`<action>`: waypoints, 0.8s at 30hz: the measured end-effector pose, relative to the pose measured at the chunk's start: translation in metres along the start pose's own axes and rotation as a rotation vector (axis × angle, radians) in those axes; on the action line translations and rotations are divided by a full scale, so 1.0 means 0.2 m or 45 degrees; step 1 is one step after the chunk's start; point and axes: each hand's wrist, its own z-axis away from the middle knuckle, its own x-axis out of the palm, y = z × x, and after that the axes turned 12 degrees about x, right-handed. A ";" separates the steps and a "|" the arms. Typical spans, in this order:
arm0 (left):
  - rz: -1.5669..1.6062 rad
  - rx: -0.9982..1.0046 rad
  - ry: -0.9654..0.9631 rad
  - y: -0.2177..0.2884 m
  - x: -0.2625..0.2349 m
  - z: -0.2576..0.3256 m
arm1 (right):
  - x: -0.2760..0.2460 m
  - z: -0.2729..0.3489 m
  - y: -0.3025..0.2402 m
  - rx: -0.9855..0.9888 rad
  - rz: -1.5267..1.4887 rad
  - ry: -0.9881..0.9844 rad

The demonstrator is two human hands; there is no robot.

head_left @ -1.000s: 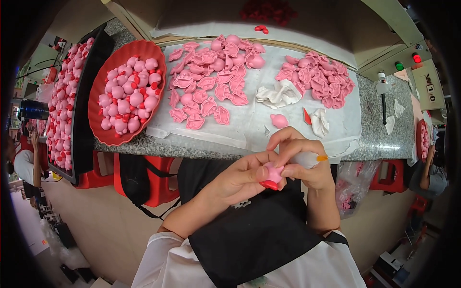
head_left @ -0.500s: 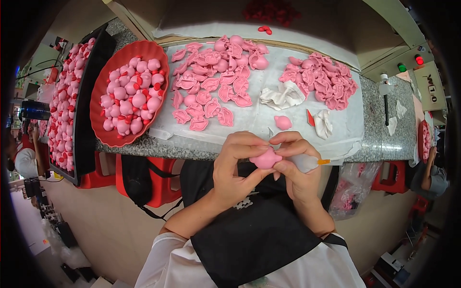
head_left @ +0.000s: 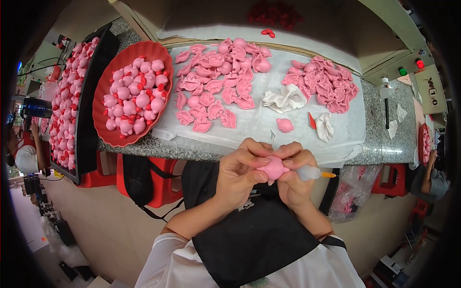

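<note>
Between both hands, over the near edge of the bench, is a rounded pink plastic toy piece with small points at its sides. My left hand pinches its left side between thumb and fingers. On the other side, my right hand presses thumb and fingertips on it. A translucent bottle with an orange tip is also tucked in my right hand, its tip pointing right. Just beyond my fingers, a similar pink piece lies on the white paper.
Pink half shells and another pink pile cover parts of the paper. Crumpled tissues lie between them. Left stand a red bowl and a black tray, both full of pink-and-red pieces. A red stool is under the bench.
Both hands have shifted slightly down in the picture. The pink piece has been turned in my fingers, so a small point now faces toward me. The bottle stays in my right hand.
</note>
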 end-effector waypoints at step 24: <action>-0.476 -0.347 -0.252 0.06 -0.06 -0.12 | 0.00 -0.04 -0.07 0.763 -0.090 0.050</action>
